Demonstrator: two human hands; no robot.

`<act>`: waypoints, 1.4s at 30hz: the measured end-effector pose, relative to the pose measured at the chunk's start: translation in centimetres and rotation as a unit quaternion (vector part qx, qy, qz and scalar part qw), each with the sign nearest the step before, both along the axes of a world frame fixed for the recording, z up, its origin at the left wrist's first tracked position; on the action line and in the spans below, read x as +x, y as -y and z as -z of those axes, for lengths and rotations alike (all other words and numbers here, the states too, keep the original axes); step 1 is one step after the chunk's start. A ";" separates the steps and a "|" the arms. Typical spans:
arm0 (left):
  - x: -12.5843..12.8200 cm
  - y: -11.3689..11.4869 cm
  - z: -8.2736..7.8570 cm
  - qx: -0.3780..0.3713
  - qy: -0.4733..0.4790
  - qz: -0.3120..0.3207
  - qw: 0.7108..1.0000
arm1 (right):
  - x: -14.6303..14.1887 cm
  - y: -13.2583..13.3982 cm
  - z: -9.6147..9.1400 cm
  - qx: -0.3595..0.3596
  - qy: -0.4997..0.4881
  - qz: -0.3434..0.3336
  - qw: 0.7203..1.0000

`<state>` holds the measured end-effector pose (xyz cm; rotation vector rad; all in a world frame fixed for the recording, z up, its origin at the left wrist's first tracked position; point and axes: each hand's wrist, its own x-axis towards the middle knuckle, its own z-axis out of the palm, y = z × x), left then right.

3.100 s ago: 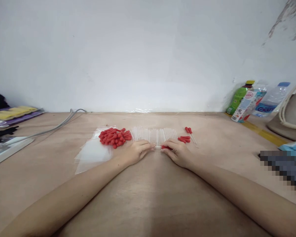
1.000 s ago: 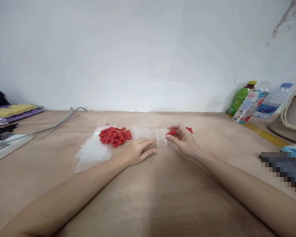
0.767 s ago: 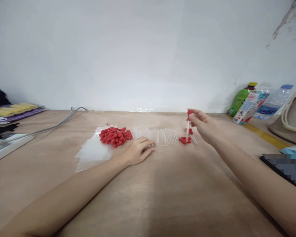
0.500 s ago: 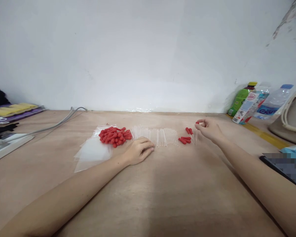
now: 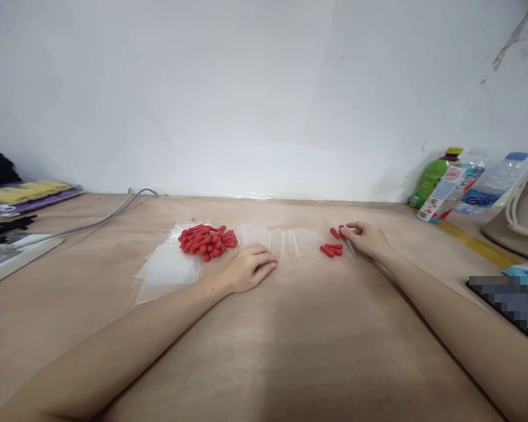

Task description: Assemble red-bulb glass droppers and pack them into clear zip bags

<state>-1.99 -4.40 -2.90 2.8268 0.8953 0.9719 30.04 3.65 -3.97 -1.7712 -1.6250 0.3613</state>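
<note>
My left hand (image 5: 250,266) rests on the wooden table, fingers loosely curled, just in front of a row of clear glass tubes (image 5: 281,241). A heap of red rubber bulbs (image 5: 206,240) lies to the left of the tubes, partly on clear plastic bags (image 5: 169,266). My right hand (image 5: 366,238) is down at the table to the right, fingers pinched on a dropper with a red bulb (image 5: 347,235) beside a small group of finished red-capped droppers (image 5: 331,249).
A grey cable (image 5: 92,223) runs along the far left. A white tray (image 5: 13,258) and yellow and purple items (image 5: 26,192) sit at the left edge. Bottles (image 5: 449,181) and a beige bag (image 5: 521,217) stand at the right, by a yellow strip (image 5: 470,237).
My right hand lifted the assembled dropper off the tube row, carried it right and lowered it to the group of finished droppers. My left hand stayed by the tubes.
</note>
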 end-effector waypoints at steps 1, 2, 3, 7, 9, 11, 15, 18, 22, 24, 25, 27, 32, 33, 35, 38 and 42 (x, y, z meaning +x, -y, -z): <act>0.0 0.0 0.0 0.000 0.000 0.001 1.000 | 0.0 0.0 0.1 0.004 0.002 0.005 1.000; 0.0 0.0 0.0 0.001 0.000 0.003 1.000 | 0.0 -0.1 0.1 0.007 0.007 0.010 1.000; 0.0 0.0 0.0 0.002 0.001 0.004 1.000 | 0.0 -0.1 0.2 0.011 0.015 0.018 1.000; 0.0 0.0 0.0 0.006 0.004 0.004 1.000 | -0.5 0.2 -0.1 0.038 0.029 0.040 0.998; 0.0 0.1 -0.1 0.011 0.005 0.003 1.000 | -1.0 0.7 -0.5 0.050 0.032 0.008 0.998; 0.0 0.1 -0.2 0.018 0.003 -0.008 1.000 | -1.6 1.3 -1.2 0.049 0.068 -0.053 0.995; -0.1 0.1 -0.2 0.038 -0.008 -0.048 0.998 | -2.3 1.8 -2.1 0.039 0.201 -0.156 0.966; -0.2 0.0 0.0 0.054 -0.004 -0.081 0.995 | -2.2 1.6 -2.0 0.033 0.245 -0.172 0.954; -0.3 0.0 0.2 0.063 0.005 -0.134 0.989 | -2.1 1.4 -1.6 0.054 0.264 -0.171 0.948; -0.3 0.0 0.2 0.062 0.003 -0.161 0.985 | -2.3 1.4 -1.5 0.083 0.273 -0.155 0.946; -0.2 0.0 0.1 0.061 0.002 -0.176 0.982 | -2.5 1.4 -1.6 0.100 0.270 -0.143 0.947; 0.0 0.0 -0.1 0.059 -0.005 -0.208 0.976 | -3.2 1.8 -1.7 0.140 0.237 -0.117 0.954; 1.9 -1.2 -1.0 0.047 -0.030 -0.288 0.956 | -6.8 4.3 -1.2 0.256 0.134 -0.147 0.946; 2.4 -1.6 -1.2 0.043 -0.035 -0.304 0.951 | -7.6 4.9 -0.8 0.278 0.138 -0.173 0.935; 3.6 -2.5 -1.5 0.034 -0.049 -0.328 0.943 | -8.7 6.0 -0.2 0.302 0.152 -0.230 0.913; 5.3 -3.7 -1.9 0.000 -0.076 -0.358 0.930 | -9.3 7.1 0.4 0.302 0.162 -0.292 0.893; 6.4 -4.7 -1.8 -0.040 -0.117 -0.388 0.913 | -9.2 7.5 0.2 0.264 0.181 -0.333 0.887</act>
